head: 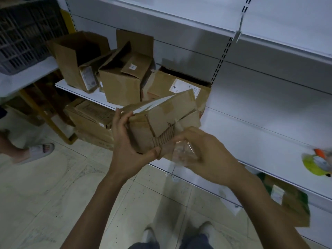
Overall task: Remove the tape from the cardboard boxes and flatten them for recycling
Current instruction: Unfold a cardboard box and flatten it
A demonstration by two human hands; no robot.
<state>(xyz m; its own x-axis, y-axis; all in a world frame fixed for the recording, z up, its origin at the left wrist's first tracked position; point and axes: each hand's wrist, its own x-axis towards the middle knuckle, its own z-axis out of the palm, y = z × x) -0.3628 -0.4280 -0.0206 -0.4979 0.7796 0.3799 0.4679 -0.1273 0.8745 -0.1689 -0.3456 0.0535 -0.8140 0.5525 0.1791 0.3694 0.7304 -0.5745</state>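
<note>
We held the small cardboard box (161, 121) in the air, tilted, in front of the white shelf (251, 123) and above the tiled floor (53, 194). Our left grip (125, 135) was closed round its near left end, fingers up the side and thumb under the lower edge. Our right grip (203, 150) pinched a crumpled strip of clear tape (181, 152) just beside the box's torn face, where the corrugation lay bare. We could not tell whether the strip was still stuck to the cardboard.

Behind the box, three more cardboard boxes (124, 78) stood crowded together on the shelf, the leftmost with its flaps open. Other cartons (91, 119) were stacked beneath them. A dark grey crate (27, 33) sat at upper left. Another person's foot in a pale slipper (38, 150) stood at the left edge.
</note>
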